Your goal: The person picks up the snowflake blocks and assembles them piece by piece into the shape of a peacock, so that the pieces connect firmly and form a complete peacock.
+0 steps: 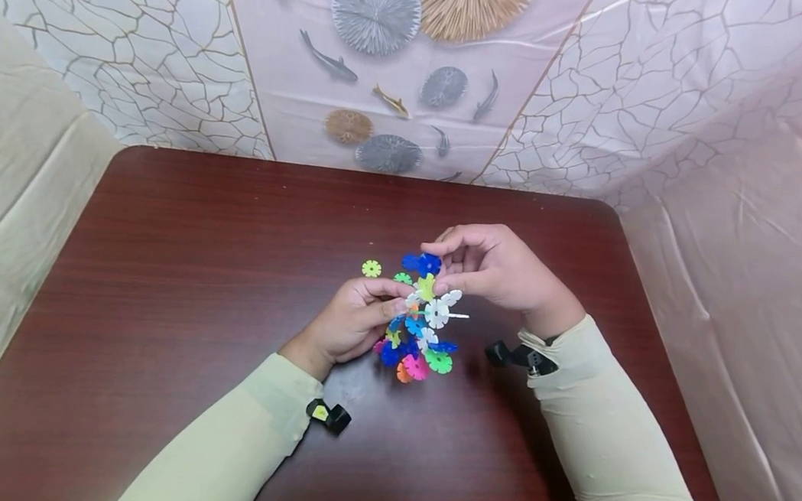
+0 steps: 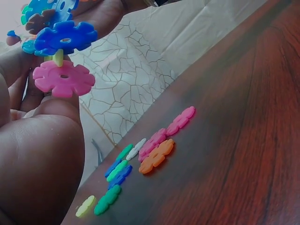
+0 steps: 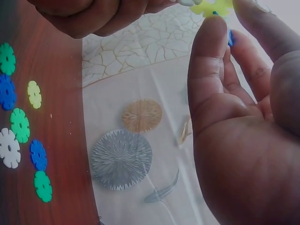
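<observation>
My left hand grips a cluster of flower-shaped interlocking discs, thumb over a white disc side of it. Blue, orange, green and pink discs hang below the fingers; a pink disc sits under a blue disc in the left wrist view. At the top of the cluster, my right hand pinches a yellow disc, with a dark blue disc right by its index finger. In the right wrist view this yellow disc lies between the fingertips, partly cut off by the frame's top.
Loose discs lie on the dark wooden table behind the hands, among them a yellow-green disc, an orange disc and a white disc. Patterned sheeting rises along the table's far edge. Each wrist carries a small black camera.
</observation>
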### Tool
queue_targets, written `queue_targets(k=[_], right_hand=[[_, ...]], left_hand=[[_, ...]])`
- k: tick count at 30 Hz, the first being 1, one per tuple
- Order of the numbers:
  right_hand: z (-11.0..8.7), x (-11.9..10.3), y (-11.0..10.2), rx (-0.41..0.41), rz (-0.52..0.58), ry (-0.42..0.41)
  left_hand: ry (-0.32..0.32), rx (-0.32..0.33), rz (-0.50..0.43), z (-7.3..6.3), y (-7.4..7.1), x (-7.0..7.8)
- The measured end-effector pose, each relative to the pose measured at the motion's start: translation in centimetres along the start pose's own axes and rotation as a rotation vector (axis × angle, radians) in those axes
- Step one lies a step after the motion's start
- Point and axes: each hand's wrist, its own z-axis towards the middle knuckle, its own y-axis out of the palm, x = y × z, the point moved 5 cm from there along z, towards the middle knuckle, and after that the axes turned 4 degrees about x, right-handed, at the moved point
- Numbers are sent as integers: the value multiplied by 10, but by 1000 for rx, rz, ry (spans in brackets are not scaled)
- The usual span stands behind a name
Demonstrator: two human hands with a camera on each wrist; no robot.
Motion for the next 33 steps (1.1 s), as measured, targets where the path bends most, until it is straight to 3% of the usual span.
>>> queue_targets(k=[10,13,17,19,21,25,28,33], right_hand=[[5,2,1,12,-41,25],[7,7,-1,48,-20,89],[7,21,-7,137,-19,241],[6,34,-11,174,-87,333],[5,51,-14,191,-241,407],[7,89,-10,126,-574,510],[9,107,-3,52,-712,504],[11,116,1,36,-771,464]], left_hand=[[37,34,12,-2,-4,8],[64,62,26,-2,-10,11],[103,104,18,-1,-19,12],[122,129,14,-1,-22,12],[137,155,13,-1,-23,13],[141,190,33,0,-24,12],[136,204,45,2,-23,11],[131,207,62,5,-20,9]])
